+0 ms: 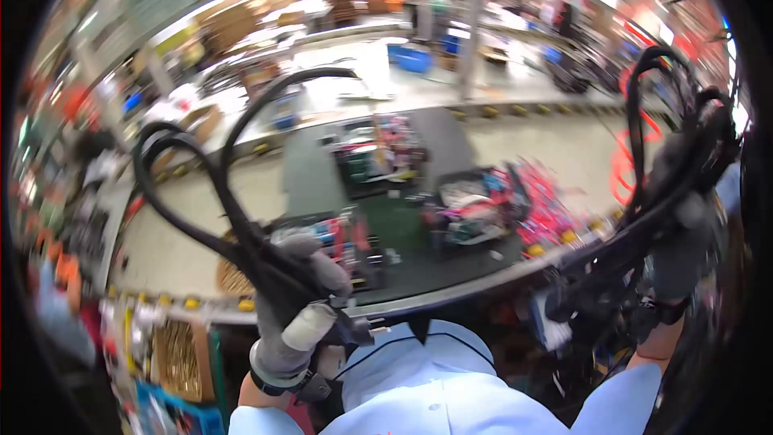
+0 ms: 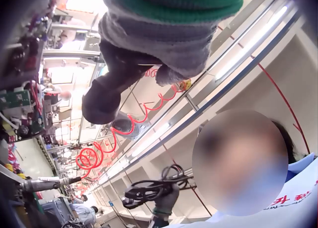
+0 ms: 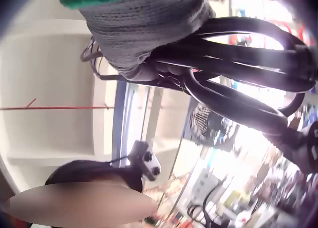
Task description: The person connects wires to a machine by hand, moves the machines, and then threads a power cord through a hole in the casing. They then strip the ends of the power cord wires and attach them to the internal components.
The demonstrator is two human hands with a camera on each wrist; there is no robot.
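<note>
Both hands wear grey knit gloves. In the head view the left hand point(image 1: 302, 314) grips a bundle of thick black cable point(image 1: 258, 254), its loops rising up and to the left. On the right side the right hand point(image 1: 684, 250) holds a larger bundle of black cables point(image 1: 644, 193). The right wrist view shows the right hand point(image 3: 144, 34) with fingers curled round several black loops point(image 3: 233, 59). In the left wrist view the left hand point(image 2: 154, 44) is seen from below, and the right hand point(image 2: 166, 198) holds coiled black cable point(image 2: 156, 188) farther off.
Black bins with wires and parts point(image 1: 378, 157) point(image 1: 475, 201) stand on the green-black bench mat point(image 1: 403, 229). Red wires point(image 1: 543, 201) lie beside the right bin. A coiled red hose point(image 1: 624, 161) hangs at the right. A cardboard box point(image 1: 181, 358) sits at lower left.
</note>
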